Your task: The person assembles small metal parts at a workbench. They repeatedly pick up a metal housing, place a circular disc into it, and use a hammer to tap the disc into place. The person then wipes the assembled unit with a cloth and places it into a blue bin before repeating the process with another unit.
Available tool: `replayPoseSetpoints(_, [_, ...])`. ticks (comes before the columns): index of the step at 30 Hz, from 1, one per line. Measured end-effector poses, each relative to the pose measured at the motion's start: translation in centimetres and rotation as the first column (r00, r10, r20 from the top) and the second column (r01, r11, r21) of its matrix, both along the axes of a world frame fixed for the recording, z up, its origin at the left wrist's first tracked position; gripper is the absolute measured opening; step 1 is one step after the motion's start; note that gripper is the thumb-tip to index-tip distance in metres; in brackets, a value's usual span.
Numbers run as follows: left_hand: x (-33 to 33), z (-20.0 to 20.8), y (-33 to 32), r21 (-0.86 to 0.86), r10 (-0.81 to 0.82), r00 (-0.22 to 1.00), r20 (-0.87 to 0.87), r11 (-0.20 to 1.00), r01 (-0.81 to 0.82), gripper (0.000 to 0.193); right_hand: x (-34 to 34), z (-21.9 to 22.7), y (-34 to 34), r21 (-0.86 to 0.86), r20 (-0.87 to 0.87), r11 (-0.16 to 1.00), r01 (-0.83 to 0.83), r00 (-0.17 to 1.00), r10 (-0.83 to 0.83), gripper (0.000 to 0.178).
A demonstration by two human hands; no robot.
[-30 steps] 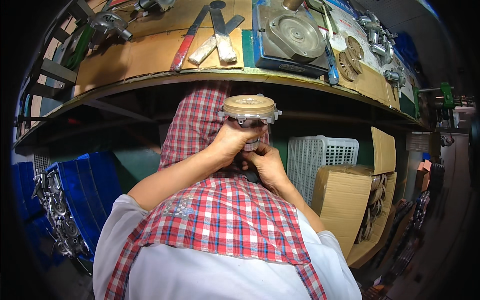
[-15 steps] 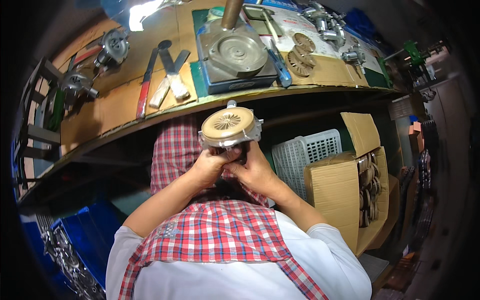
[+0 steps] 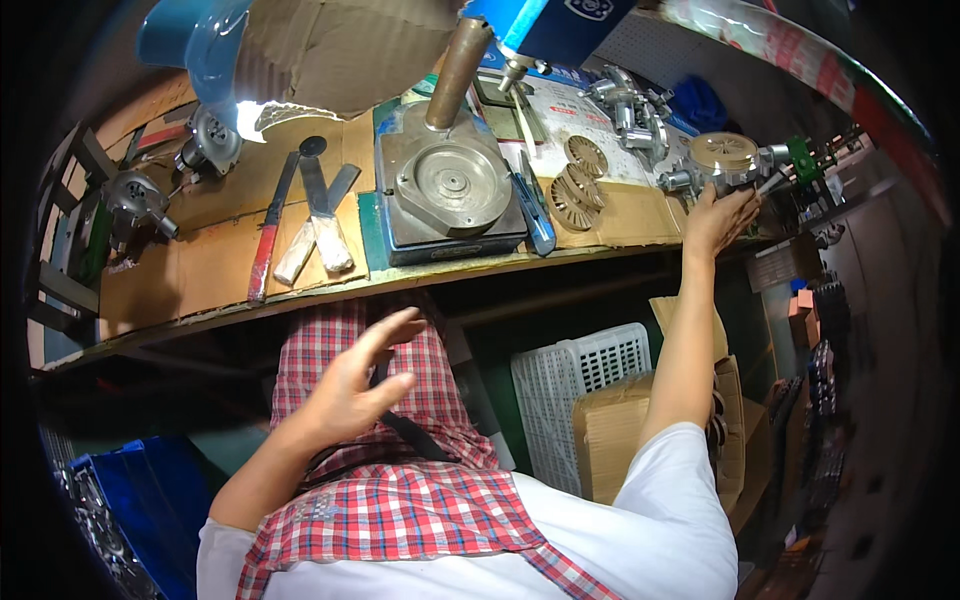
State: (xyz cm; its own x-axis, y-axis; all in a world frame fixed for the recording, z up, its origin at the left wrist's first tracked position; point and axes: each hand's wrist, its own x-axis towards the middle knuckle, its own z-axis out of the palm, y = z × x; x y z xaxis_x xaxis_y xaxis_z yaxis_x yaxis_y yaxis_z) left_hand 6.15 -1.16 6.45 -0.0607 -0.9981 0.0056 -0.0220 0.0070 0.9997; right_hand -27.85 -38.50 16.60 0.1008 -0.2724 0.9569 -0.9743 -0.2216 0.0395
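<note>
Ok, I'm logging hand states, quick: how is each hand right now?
Left hand: open, holding nothing.
Right hand: at the tan-topped metal housing; whether its grip is closed cannot be told.

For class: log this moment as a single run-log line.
left hand: open, over checked apron | right hand: at disc-topped metal part, grip unclear | blue-handled tool: beside round metal fixture
</note>
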Motion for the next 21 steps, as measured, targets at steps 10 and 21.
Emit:
replayPoseSetpoints(10, [8.6,1.5,2.6,-0.071,0.506,0.858,-0.090,0.856,-0.512,0.055,1.2,-13.2,-13.4,0.690,0.193,0.713,0.122,0.919,-0.344,0.056])
replayPoseSetpoints(21, [10.9,3.5,2.0,-0.051,0.648,0.759,0.057,0.761,-0.646,0.051,9.7,-5.8,-9.8,0.812,-0.123,0.563,0.157,0.988,-0.098,0.084])
